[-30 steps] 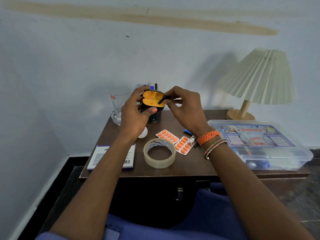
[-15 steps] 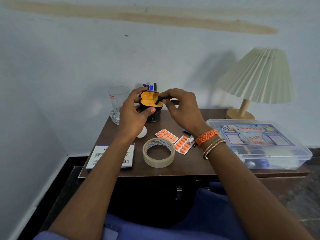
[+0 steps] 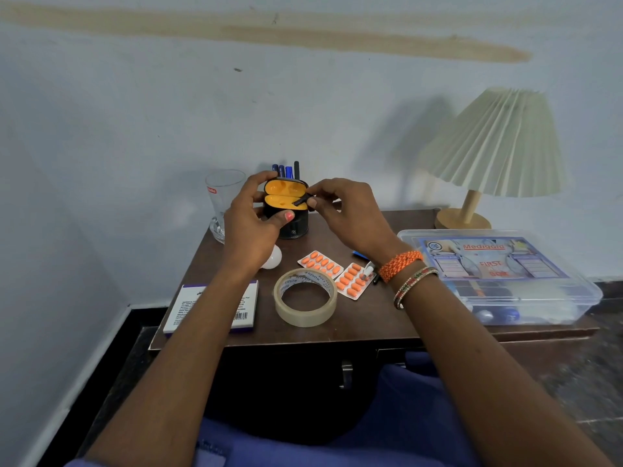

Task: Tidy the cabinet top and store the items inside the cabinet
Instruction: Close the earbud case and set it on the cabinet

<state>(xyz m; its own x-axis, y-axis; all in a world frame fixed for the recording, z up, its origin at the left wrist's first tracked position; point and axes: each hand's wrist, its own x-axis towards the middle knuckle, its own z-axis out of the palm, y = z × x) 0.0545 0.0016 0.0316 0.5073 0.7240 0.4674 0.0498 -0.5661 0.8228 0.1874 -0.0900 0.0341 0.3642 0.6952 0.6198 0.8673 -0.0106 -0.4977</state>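
Seen from above, looking down at a brown cabinet top (image 3: 354, 318) against a pale wall. At far left, a clear drinking glass (image 3: 222, 200) near the wall; closer in, a white medicine box (image 3: 209, 308) lying flat by the front edge, partly under the left forearm. Left hand (image 3: 249, 227) raised above the surface, fingers and thumb wrapped round an open earbud case (image 3: 286, 197) — black outside, orange inside — held up, probably to keep its hollows facing the other hand. Behind the case, a black pen holder (image 3: 295, 227) with blue pens. Just right, right hand (image 3: 347, 217) pinching a small black earbud (image 3: 301, 200) at the lower half of the case, seemingly seating it. Below on the top: a white bulb (image 3: 273, 257), two orange pill strips (image 3: 320, 263), a tape roll (image 3: 305, 298). Further right, a clear first aid box (image 3: 499, 274) and a pleated lamp (image 3: 495, 143). Nothing stored yet — cabinet handle (image 3: 345, 375) visible below. Against half a second ago, the earbud sits lower and deeper in the case; everything on the top is unmoved.
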